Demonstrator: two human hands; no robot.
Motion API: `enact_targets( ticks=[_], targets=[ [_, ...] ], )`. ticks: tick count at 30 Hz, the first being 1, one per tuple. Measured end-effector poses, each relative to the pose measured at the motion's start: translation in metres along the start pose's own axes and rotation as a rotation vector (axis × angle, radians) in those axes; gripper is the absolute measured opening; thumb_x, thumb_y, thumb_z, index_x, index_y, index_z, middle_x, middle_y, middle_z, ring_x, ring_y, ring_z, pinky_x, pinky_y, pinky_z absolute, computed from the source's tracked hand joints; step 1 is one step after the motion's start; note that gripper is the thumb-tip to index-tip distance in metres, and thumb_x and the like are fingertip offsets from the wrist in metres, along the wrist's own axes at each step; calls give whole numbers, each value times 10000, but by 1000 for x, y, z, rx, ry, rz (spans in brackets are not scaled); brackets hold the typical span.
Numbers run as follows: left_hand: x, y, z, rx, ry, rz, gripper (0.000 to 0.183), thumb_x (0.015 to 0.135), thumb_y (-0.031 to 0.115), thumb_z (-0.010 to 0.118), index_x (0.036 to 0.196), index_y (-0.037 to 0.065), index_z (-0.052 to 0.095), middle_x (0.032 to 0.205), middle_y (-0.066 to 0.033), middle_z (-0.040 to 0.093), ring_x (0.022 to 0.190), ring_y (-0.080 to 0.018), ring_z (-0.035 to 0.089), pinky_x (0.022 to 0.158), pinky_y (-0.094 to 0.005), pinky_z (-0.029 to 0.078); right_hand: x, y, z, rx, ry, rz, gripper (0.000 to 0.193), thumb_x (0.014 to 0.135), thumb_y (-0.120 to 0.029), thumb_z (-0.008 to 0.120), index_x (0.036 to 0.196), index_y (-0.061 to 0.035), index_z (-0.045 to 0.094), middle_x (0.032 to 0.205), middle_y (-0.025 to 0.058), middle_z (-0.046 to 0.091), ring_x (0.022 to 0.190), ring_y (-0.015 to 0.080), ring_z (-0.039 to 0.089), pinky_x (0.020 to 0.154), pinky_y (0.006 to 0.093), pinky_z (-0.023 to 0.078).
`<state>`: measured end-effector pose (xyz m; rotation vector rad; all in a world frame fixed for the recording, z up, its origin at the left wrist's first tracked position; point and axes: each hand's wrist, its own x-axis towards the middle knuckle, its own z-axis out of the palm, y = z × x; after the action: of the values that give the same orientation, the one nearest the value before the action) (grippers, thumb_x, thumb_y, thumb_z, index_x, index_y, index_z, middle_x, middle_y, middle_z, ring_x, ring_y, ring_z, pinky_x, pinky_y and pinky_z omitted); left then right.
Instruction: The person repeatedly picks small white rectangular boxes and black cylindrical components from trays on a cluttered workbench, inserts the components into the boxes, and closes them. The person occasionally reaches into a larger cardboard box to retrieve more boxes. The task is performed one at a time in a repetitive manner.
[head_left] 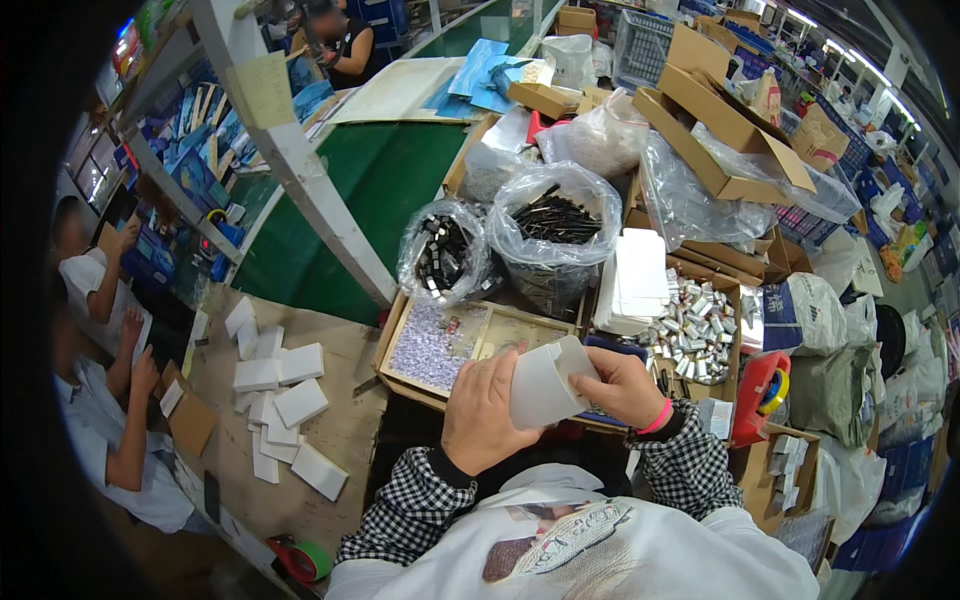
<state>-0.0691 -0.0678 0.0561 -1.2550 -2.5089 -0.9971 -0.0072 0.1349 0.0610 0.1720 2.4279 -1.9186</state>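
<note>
A small white carton [545, 388] is held between both my hands, close in front of my chest. My left hand [478, 412] wraps round its left side, fingers along the far face. From the right, my right hand [622, 388] pinches the carton's upper right edge, thumb on the near face. Whatever is inside the carton cannot be seen. Just beyond my hands lies a shallow wooden tray [483, 340] with small pale purple pieces [425, 350] in its left compartment. To the right of the tray, many small silver-and-white cylinders [700, 330] fill a cardboard box beside a stack of flat white cartons [634, 280].
Several white boxes [300, 404] lie heaped on the brown board at left. Clear bags of black parts [443, 255] and thin black sticks [556, 217] stand behind the tray. A red tape dispenser [752, 398] is at right. A metal post [310, 170] rises at left; co-workers sit beyond.
</note>
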Motion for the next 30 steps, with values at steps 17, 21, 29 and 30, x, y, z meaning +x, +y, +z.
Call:
enact_targets(
  ticks=[17, 21, 29, 30],
  targets=[
    [-54, -60, -28, -509, 206, -310, 690, 811, 266, 677, 1330, -24, 328, 1080, -156, 563, 919, -231, 585, 776, -324, 483, 32, -10, 91, 371, -267, -27, 425, 828, -42, 642, 1221, 43, 504, 1106, 70, 599, 994, 117, 552, 888, 252, 447],
    [-62, -68, -30, -915, 151, -554, 413, 907, 147, 563, 1249, -52, 446, 1051, -99, 618, 889, -106, 577, 767, -232, 468, 34, -9, 91, 342, -260, 46, 426, 823, -36, 644, 1220, 37, 510, 1091, 75, 608, 988, 117, 554, 874, 257, 460],
    [-63, -67, -27, -1431, -147, -766, 377, 893, 126, 568, 1222, -16, 448, 1037, -70, 599, 922, -134, 584, 827, -266, 479, 21, 3, 88, 323, -154, 264, 388, 866, -166, 613, 1195, 25, 537, 933, 67, 646, 739, 84, 598, 593, 224, 511],
    [-63, -69, -28, -1528, -205, -809, 381, 900, 130, 556, 1232, -16, 440, 1056, -73, 591, 937, -139, 580, 834, -274, 479, 17, 5, 89, 362, -161, 249, 369, 878, -145, 587, 1201, 25, 532, 905, 53, 638, 724, 80, 584, 606, 219, 501]
  ],
)
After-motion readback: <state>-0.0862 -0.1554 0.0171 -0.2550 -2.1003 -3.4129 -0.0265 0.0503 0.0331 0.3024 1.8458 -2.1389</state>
